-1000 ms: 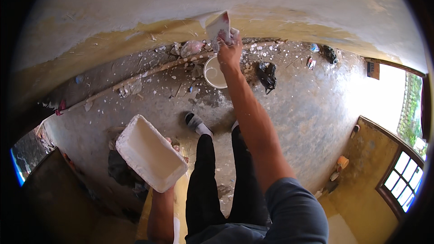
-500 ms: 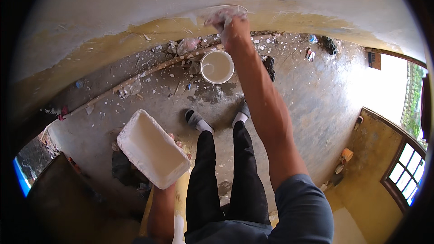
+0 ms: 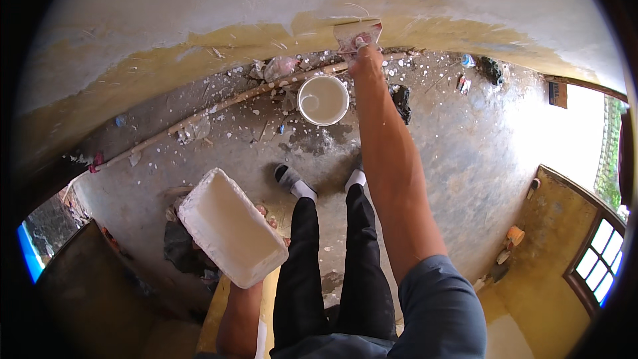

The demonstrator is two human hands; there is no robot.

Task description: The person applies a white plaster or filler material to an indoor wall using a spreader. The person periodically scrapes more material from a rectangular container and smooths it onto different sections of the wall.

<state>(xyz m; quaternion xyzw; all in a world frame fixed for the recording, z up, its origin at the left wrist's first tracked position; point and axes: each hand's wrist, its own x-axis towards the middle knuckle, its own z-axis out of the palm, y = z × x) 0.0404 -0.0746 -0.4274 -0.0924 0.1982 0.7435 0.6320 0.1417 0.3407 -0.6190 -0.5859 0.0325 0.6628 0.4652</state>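
Note:
My right hand (image 3: 365,60) is closed round a wide putty knife (image 3: 348,32), its pale blade smeared with reddish and white patches. The blade is at the lower part of the wall (image 3: 252,0), where whitish plaster ends in a ragged edge over yellow paint; whether it touches I cannot tell. In my left hand (image 3: 263,213) I hold a white, crusted rectangular tub (image 3: 190,214) from beneath and along its right side, only some fingertips showing. A pale, smooth layer covers its inside. Below the putty knife, a round white bucket (image 3: 323,123) of pale mix stands on the floor.
A long pole (image 3: 246,96) lies along the wall base among white splatters, plastic scraps and a black bag (image 3: 401,103). My sandalled feet (image 3: 288,177) stand behind the bucket. A bright doorway (image 3: 571,119) and a paned window (image 3: 601,252) are on the right.
My right hand has come down and slightly right from the plaster edge, and the putty knife's blade now shows its broad face. My left hand still holds the tub.

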